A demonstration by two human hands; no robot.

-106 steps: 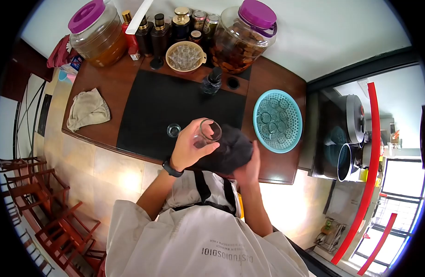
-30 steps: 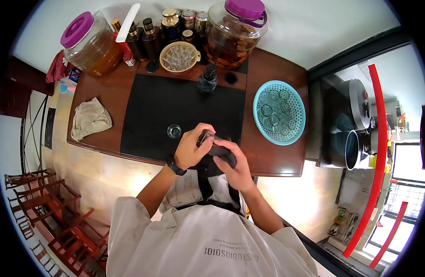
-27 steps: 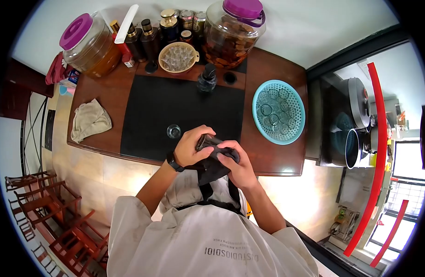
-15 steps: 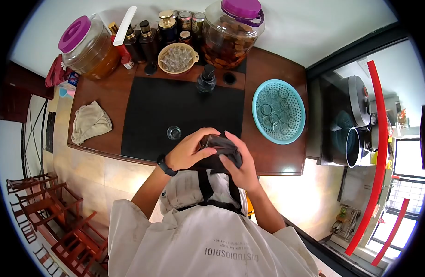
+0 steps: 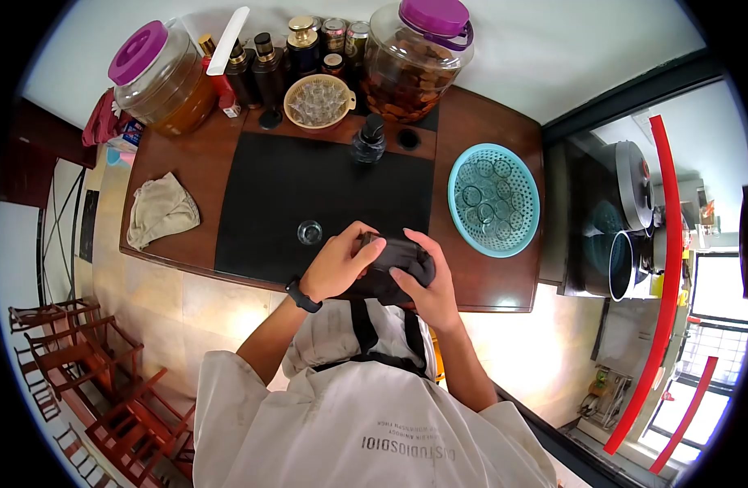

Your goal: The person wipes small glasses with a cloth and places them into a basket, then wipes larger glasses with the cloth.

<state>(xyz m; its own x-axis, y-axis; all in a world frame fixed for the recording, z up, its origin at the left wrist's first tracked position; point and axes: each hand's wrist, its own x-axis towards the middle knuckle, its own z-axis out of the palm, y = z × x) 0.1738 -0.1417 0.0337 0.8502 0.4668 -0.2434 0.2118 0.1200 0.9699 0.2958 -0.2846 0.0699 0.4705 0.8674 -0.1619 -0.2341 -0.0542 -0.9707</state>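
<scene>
Close to the table's front edge, my left hand (image 5: 340, 264) and my right hand (image 5: 432, 286) are closed on a dark cloth (image 5: 396, 259) from either side. The left thumb presses over the top of the bunched cloth, and the right fingers curl round its other end. Whether something is wrapped inside cannot be made out. To the left of my left hand, a small clear glass (image 5: 309, 233) stands on the black mat (image 5: 288, 183). Right of my hands, a light blue plastic basket (image 5: 456, 220) holds several clear glasses (image 5: 486, 213).
A dark glass bottle (image 5: 369, 142) stands on the mat's far side. Behind it are a small basket (image 5: 351, 99) of wrapped pieces, bottles, cans and two big purple-lidded jars (image 5: 418, 73) (image 5: 166, 89). A beige cloth (image 5: 164, 211) lies at the left.
The cloth has shifted and folded between my hands, and my left thumb has moved up over it. The small glass and the basket stay in place; the view has tilted slightly.
</scene>
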